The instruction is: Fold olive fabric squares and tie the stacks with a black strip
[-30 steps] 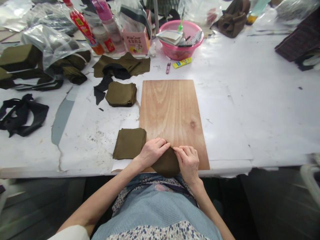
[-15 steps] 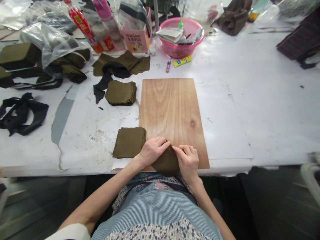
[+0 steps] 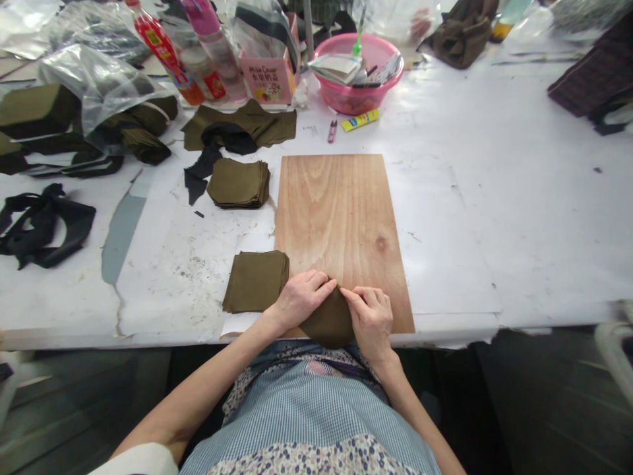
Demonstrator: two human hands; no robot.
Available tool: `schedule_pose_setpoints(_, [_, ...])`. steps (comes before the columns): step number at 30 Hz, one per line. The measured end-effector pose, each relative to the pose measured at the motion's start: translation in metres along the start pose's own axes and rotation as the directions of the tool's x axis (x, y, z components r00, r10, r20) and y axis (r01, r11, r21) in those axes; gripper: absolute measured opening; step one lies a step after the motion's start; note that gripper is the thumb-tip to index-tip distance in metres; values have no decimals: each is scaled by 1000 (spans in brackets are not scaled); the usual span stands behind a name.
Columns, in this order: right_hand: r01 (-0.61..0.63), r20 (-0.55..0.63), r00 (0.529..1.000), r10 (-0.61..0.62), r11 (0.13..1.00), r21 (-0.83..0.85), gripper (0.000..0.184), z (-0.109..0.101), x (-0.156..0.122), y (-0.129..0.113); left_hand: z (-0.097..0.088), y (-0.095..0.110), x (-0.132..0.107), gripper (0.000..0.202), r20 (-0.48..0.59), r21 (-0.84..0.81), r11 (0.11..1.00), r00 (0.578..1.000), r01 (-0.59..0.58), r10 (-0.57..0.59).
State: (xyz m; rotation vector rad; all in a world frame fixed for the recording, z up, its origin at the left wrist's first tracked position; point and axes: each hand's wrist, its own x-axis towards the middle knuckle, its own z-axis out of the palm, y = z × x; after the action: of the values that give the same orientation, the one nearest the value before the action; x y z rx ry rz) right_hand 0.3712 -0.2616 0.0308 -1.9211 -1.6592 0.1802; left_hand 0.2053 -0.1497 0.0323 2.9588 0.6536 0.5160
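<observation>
An olive-brown fabric piece (image 3: pixel 327 324) lies at the near edge of a wooden board (image 3: pixel 341 218), hanging slightly over the table's front. My left hand (image 3: pixel 299 298) pinches its top corner from the left with curled fingers. My right hand (image 3: pixel 370 318) pinches the same corner from the right, fingertips almost touching the left ones. Just left of my left hand sits a stack of olive fabric squares (image 3: pixel 254 282) on the white table. A second stack of olive squares (image 3: pixel 239 184) lies farther back, left of the board.
At the back stand a pink basin (image 3: pixel 357 72) of odds and ends, bottles (image 3: pixel 165 53), a pink box (image 3: pixel 270 78), small snips (image 3: pixel 332 131) and a yellow tube (image 3: pixel 360 121). Bagged olive fabric (image 3: pixel 99 105) and black strips (image 3: pixel 42 227) lie at the left. Dark cloth (image 3: pixel 596 76) sits far right.
</observation>
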Motion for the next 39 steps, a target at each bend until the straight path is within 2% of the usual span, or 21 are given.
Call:
schedule_pose_setpoints(20, [-10,57,998,15,996,-92,26,1,0,-4,-5,-1,0,26,78,22,1000,997,-18,17])
schedule_pose_setpoints(33, [-15,46,999,19,997,-81,25,2,-1,-4,0,1,-4,25,33,-14,995,994,102,-101])
schedule_pose_setpoints(39, [3,14,1000,-2,998,-70,24,3,0,-3,-9,9,-2,28,-63,75,980,982,184,-179])
